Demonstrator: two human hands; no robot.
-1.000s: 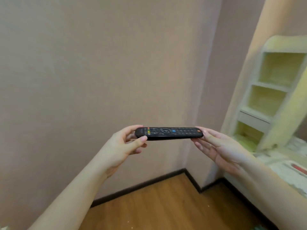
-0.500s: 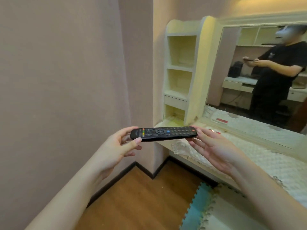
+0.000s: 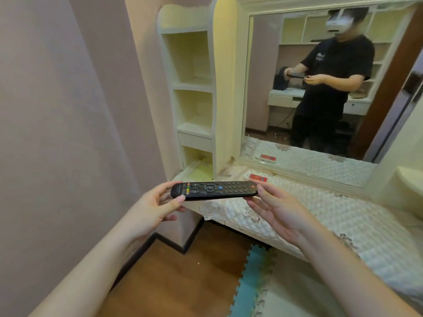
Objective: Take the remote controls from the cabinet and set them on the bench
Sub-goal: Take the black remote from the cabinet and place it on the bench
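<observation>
Black plastic, buttons up, the remote (image 3: 214, 190) lies level between both hands. The left hand (image 3: 155, 209) pinches its left end, thumb on the near edge and fingers curled behind the far one. The right hand (image 3: 278, 212) is palm-up with fingers spread and nearly straight; only the fingertips (image 3: 257, 188) meet the right end, more a prop than a grip.

The grip itself looks the same as a second ago; what has changed is what lies behind it. Then the remote hung before a bare wall and a floor corner. Now the view has swung right, and the quilted bench (image 3: 343, 216) stretches from just beyond the remote away to the right, with a pale shelf unit (image 3: 194, 99) at its far left end and a large mirror (image 3: 320, 83) along the back. The remote is held in the air over the bench's near left edge, not touching it.

A second remote with red buttons (image 3: 258, 178) already lies on the quilt just past the black one, near the mirror frame. So I judge the carry nearly finished: the person now faces the bench, and what remains is to lower this remote onto the padding, probably beside the red one.
</observation>
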